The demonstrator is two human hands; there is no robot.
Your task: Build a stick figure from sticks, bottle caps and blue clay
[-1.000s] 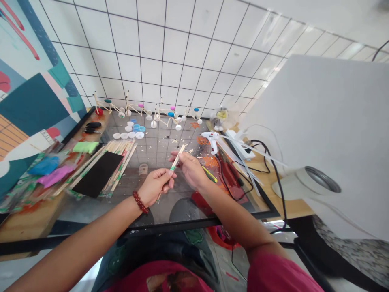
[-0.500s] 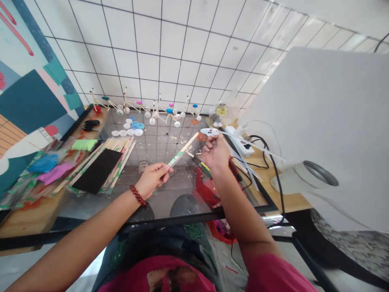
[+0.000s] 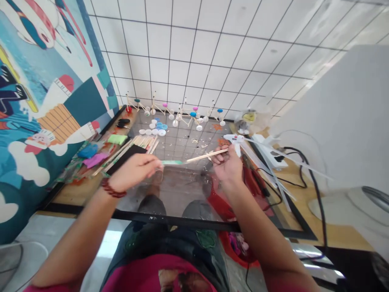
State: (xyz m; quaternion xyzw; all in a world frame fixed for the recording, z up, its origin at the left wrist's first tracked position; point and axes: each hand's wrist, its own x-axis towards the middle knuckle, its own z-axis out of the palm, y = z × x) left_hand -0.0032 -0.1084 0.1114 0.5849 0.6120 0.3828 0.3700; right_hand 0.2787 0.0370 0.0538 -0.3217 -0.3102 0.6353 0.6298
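Note:
Between my hands stretches a pair of wooden chopsticks (image 3: pixel 206 155), partly out of a green-and-clear wrapper (image 3: pixel 172 162). My left hand (image 3: pixel 136 169), with a red bead bracelet at the wrist, pinches the wrapper's far end. My right hand (image 3: pixel 227 165) is closed on the bare end of the chopsticks. Just behind the right hand lies a white glue gun (image 3: pixel 234 138). Left of my left hand, more chopsticks (image 3: pixel 145 142) lie in a pile, partly under a black sheet (image 3: pixel 126 158).
Small stick models with bottle-cap wheels (image 3: pixel 193 115) stand along the back. Loose bottle caps (image 3: pixel 156 132) lie in front of them. Green clay (image 3: pixel 117 139) is at the left; a white power strip (image 3: pixel 269 152), glue sticks and cables are at the right. Wood scraps dot the glass top.
My right hand has taken the chopsticks' bare end. My hands have moved apart, drawing the chopsticks partly out of the wrapper. The view has swung left.

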